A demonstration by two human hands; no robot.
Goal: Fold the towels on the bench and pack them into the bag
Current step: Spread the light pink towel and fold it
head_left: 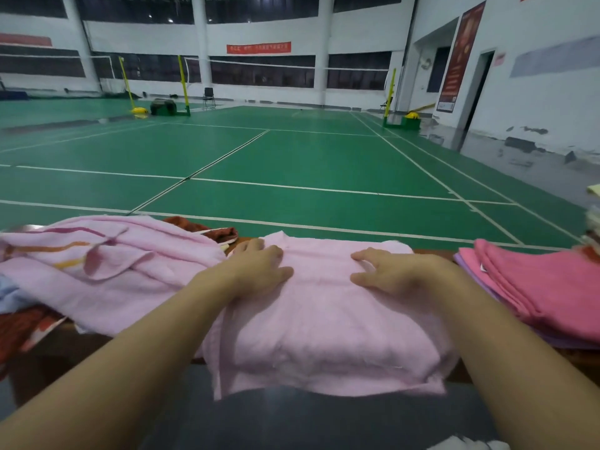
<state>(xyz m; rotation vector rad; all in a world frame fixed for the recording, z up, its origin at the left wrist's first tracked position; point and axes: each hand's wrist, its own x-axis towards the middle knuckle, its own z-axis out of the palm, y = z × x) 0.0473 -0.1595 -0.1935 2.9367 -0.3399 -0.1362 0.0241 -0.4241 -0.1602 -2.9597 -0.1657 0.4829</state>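
a pale pink terry towel, folded into a thick rectangle, lies on the brown wooden tabletop straight in front of the person, its long axis running away from the camera toward the green court floor, its near edge hanging over the tabletop's front. both hands rest on its far half with palms down: the left hand lies flat with fingers nearly straight at the towel's left far corner, and the right hand presses the cloth with fingers spread and slightly bent, thumb pointing inward; neither grips the towel. just left of it, touching, is a rumpled light pink towel with orange and magenta stripes, spread loosely across the tabletop. behind that, a dark red patterned fabric thing shows; whether it is the bag i cannot tell. to the right, near but apart, sits a folded stack of bright pink cloth over a lilac layer.
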